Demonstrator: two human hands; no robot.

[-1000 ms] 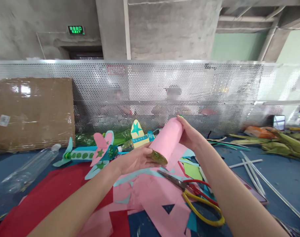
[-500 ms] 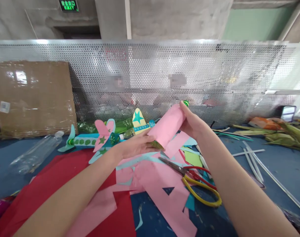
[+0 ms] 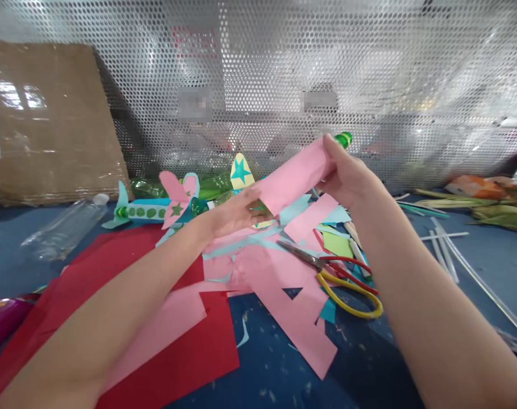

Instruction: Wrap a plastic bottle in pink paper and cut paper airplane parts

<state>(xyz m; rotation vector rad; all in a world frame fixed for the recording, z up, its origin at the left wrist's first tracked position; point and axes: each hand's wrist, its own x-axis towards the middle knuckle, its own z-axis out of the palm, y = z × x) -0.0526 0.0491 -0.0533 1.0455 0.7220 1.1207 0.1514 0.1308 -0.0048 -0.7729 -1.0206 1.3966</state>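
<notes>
Both of my hands hold a green plastic bottle wrapped in pink paper, tilted with its green neck end up to the right. My right hand is closed round the upper end, thumb on the paper's edge. At the lower end, my left hand supports the bottle's base, its fingers partly hidden. Scissors with red and yellow handles lie below on pink paper scraps. A bottle airplane with pink and green paper parts rests beyond my left forearm.
Red paper sheets cover the front left of the blue table. A clear bottle lies at left, before a cardboard sheet. White straws and corn husks lie at right. A perforated metal screen stands behind.
My view has tilted downward. The wrapped bottle has swung up and to the right, and more of its green neck end shows beyond my right hand.
</notes>
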